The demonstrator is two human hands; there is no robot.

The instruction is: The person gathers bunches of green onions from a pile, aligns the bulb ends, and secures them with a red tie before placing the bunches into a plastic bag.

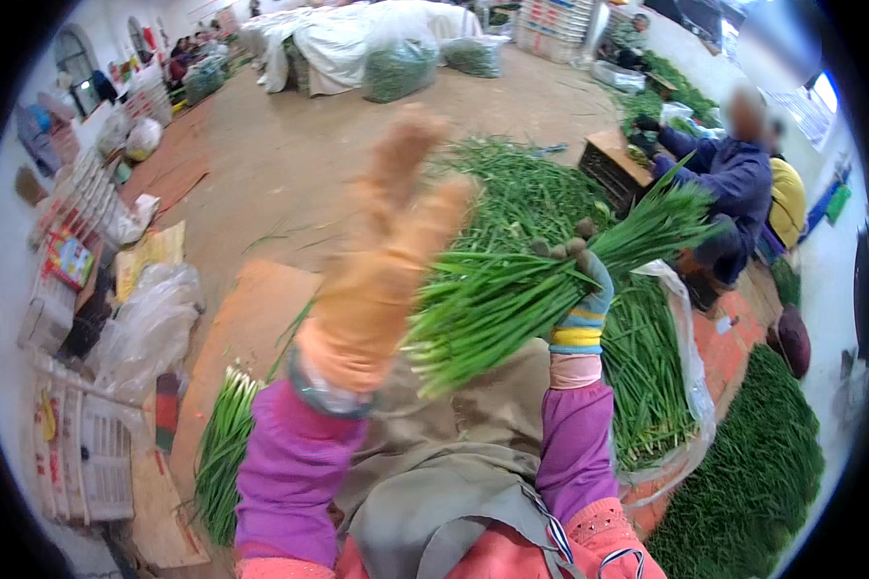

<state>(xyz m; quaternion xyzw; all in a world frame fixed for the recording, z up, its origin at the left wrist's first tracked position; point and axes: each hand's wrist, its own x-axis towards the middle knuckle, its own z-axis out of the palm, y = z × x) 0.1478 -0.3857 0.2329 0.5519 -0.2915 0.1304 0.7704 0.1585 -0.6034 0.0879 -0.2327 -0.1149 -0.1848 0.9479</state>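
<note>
My right hand point(587, 289), in a striped knit glove with dark fingertips, grips a bunch of garlic chives point(497, 304) around its middle. The pale cut ends point to the lower left, and the green leaf tips fan out to the upper right. My left hand point(381, 251), in an orange glove, is raised just left of the bunch. It is blurred by motion, but its fingers stand apart with nothing visible between them. Past the bunch lies a loose heap of chives point(521, 188). More chives point(647, 372) lie in a clear plastic bag point(702, 386) beside my right arm.
Another stack of chives point(224, 425) rests by an orange board point(251, 299) on my left. Plastic crates point(87, 454) and crumpled clear plastic point(150, 314) line the left side. A co-worker point(729, 188) sits at the right near a dark crate point(616, 169). Dark greens point(758, 473) cover the lower right.
</note>
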